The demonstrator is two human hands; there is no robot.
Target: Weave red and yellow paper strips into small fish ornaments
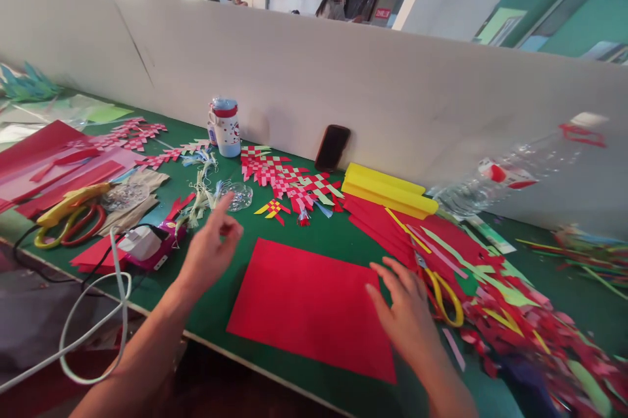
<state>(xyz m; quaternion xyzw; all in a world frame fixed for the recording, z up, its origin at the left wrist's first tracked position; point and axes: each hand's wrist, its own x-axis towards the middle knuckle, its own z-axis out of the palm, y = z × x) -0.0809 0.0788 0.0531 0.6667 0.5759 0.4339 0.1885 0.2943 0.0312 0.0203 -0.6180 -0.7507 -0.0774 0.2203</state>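
A flat red sheet of paper (314, 307) lies on the green table in front of me. My right hand (402, 303) is over its right edge, fingers apart, holding nothing. Raised left of the sheet is my left hand (213, 244), its index finger pointing out and the others curled; nothing shows in it. Beyond the sheet sits a small yellow and red woven piece (273, 210), near a group of red, pink and pale green woven pieces (289, 179). Yellow-handled scissors (444, 294) rest just right of my right hand.
Paper scraps (534, 333) are heaped at the right, below a tilted plastic bottle (510, 173). Yellow folded paper (387, 189), a phone (332, 148) and a cup (227, 129) stand near the partition. A power strip (157, 248) with cables lies left.
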